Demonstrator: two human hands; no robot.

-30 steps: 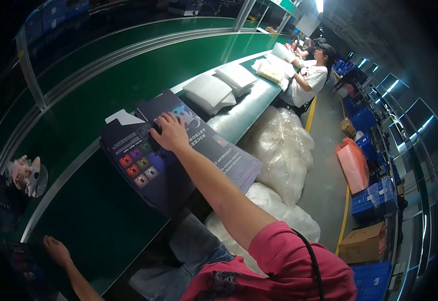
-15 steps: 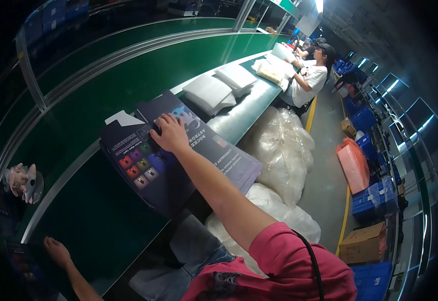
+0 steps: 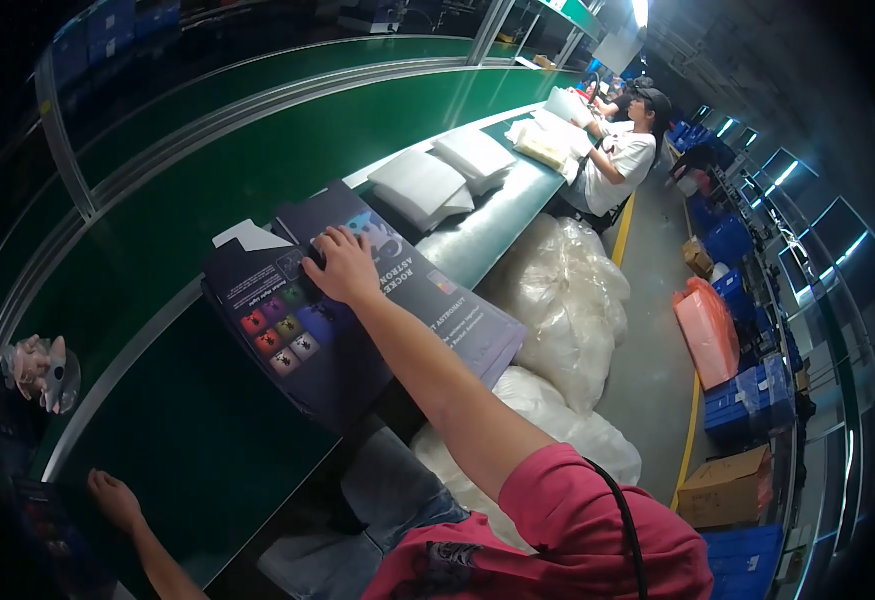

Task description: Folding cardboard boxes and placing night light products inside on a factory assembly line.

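My right hand [image 3: 349,265] lies on a stack of flat, dark printed cartons [image 3: 437,315], its fingers spread over the top one. The cartons show coloured pictures and stand out past the bench's near edge. A white flap [image 3: 247,237] sticks up at their far left side. At lower left, my left hand [image 3: 114,497] rests over the dark green bench top [image 3: 207,450] with loosely curled fingers and nothing visible in it. Close beside it, at the picture's rim, is another dark printed box [image 3: 52,520], partly lost in shadow.
A green conveyor belt [image 3: 207,190] runs behind the bench, carrying a bagged pink-and-white item [image 3: 42,372]. White foam sheets [image 3: 417,187] lie beyond the cartons. Large clear plastic sacks [image 3: 567,310] stand right of the bench. A co-worker [image 3: 617,160] handles white sheets farther along.
The bagged item has slid a little along the belt, toward the lower left. Both my hands have kept their places.
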